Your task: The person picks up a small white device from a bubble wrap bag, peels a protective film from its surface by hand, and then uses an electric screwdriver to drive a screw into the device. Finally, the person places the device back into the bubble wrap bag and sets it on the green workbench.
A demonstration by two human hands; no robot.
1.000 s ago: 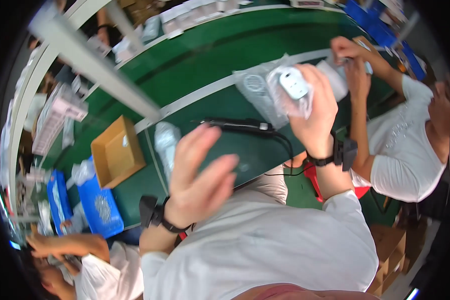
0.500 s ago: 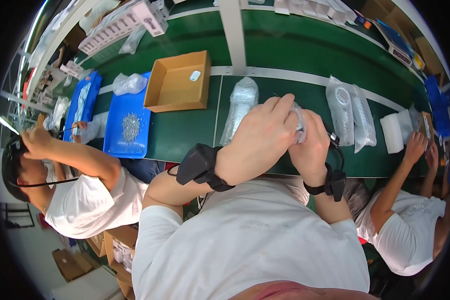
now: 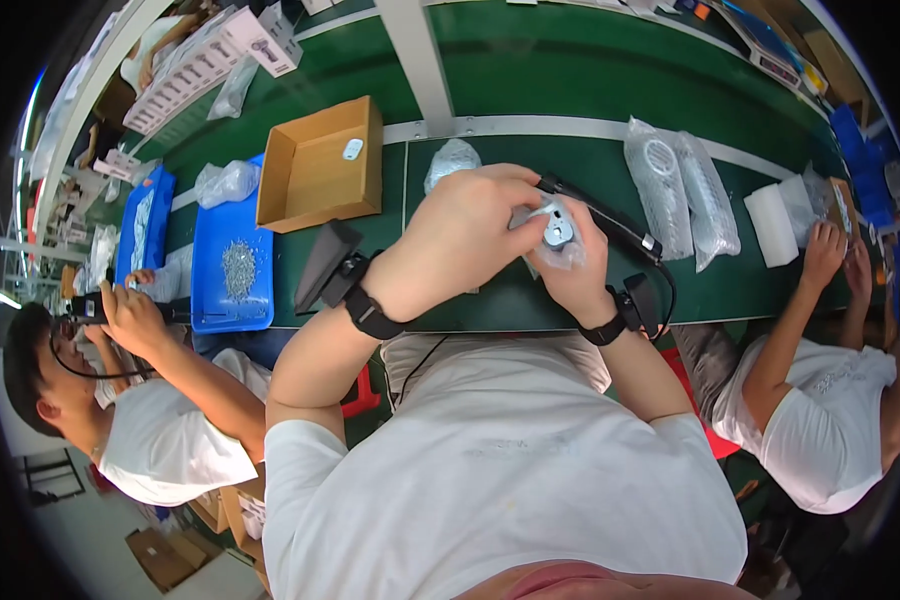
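While both hands meet above the green desk (image 3: 570, 60), this is how the scene reads:

Left hand: the left hand (image 3: 460, 240) arches over the work from above, its grip curled down and pressed onto the small grey-white part (image 3: 556, 228).
Right hand: the right hand (image 3: 575, 265) cups the same part from below, its grip pinching the part inside a clear plastic bag (image 3: 555, 255).
Where the part is: held between the two hands, just above the desk's near edge.
Tool: a black cabled screwdriver (image 3: 600, 215) lies slanted beside the right hand, its tip end near the part; whether it is being held I cannot tell.
Nearby: an open cardboard box (image 3: 320, 170) to the left, a blue tray (image 3: 232, 250) of small screws beyond it, and bagged parts (image 3: 680, 190) to the right.
Others: a person sits working on each side.
Doing it well: I judge the lower hand should stay steady while the upper fingers work, keeping the bag film clear of the part.
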